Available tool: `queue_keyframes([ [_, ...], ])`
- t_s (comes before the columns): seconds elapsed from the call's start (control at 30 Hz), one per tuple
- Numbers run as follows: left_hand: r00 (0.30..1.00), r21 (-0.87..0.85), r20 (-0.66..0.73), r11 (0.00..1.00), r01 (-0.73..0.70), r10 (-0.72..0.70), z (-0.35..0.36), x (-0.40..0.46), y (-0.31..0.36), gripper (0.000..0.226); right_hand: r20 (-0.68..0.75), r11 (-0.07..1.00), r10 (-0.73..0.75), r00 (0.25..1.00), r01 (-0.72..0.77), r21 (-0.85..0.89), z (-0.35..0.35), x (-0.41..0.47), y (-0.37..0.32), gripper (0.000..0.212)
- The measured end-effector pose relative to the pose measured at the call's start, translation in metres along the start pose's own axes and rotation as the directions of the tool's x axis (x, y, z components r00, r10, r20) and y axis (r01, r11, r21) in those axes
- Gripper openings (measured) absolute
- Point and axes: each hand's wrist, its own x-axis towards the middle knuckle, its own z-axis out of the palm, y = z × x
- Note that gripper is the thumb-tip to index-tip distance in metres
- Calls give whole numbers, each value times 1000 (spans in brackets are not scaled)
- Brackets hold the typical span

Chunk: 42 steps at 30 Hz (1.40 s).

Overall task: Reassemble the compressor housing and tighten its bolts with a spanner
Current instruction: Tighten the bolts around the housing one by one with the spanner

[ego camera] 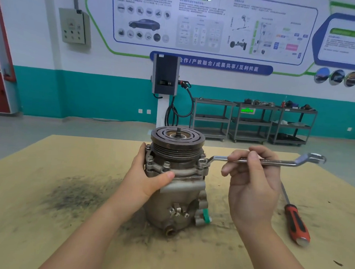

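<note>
Nearest me, two bare forearms reach in over the tabletop (pixel 42 219), which is smudged with dark grime left of the work. The left hand (pixel 149 174) wraps the compressor (pixel 177 196) just under its bolted flange, thumb across the front and fingers round the far side, steadying it upright. The right hand (pixel 250 180) pinches the shaft of the spanner (pixel 274 162) between thumb and fingertips, the other fingers loosely curled below. From those fingers the spanner runs left to its ring end, seated over a bolt (pixel 203 162) on the flange's right edge; two more bolts stand on the flange near the left thumb.

To my eye this light pinch suits spinning a bolt down; for the final pull a fuller grip farther out along the shaft would serve better, with the ring kept flat on the bolt head and the left hand bracing hard.

Right of the right hand lies a red-handled screwdriver (pixel 296 224). Beyond the tabletop stand grey carts (pixel 254 122).
</note>
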Motion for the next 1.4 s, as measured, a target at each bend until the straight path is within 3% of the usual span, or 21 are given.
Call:
queue_keyframes([
  [0.13,1000,-37,5,999,23,-23,3,-2,-3,117,-40,983,157,987,-152,101,-3,8,3,22],
  [0.3,999,-64,36,997,30,-28,3,-4,-3,130,-59,900,395,917,-374,223,-8,21,4,24],
  [0.37,998,-56,48,998,32,-29,2,-4,-2,132,-102,942,306,946,-286,177,-6,14,7,24],
  [0.47,999,-47,49,999,21,-18,1,-4,-3,127,-76,999,-35,997,36,20,-1,-5,10,26],
  [0.53,999,-50,42,999,7,-5,1,-3,-4,121,72,950,-271,960,279,-141,2,-16,11,30],
  [0.6,999,-60,33,998,-6,8,2,-3,-5,117,298,804,-408,863,494,-331,5,-23,11,26],
  [0.67,999,-72,26,997,-16,18,3,-2,-5,120,462,677,-414,784,605,-419,8,-27,12,24],
  [0.8,999,-88,41,996,-15,19,2,-4,-3,122,586,687,-342,735,621,-377,9,-26,11,13],
  [0.93,999,-55,33,998,-16,18,2,-6,1,122,635,640,-373,677,683,-352,4,-22,8,9],
  [1.07,1000,-10,26,1000,-6,6,2,-6,2,115,309,847,-373,875,457,-271,11,-16,0,13],
  [1.17,1000,5,26,1000,-4,4,2,-5,2,114,32,971,-179,983,182,-157,10,-10,-4,14],
  [1.27,1000,-4,22,1000,-12,12,3,-5,3,114,-138,997,69,988,-73,-24,5,-2,-3,20],
  [1.4,1000,-11,21,1000,-19,19,2,-5,3,110,-152,927,348,925,-315,202,3,10,0,21],
])
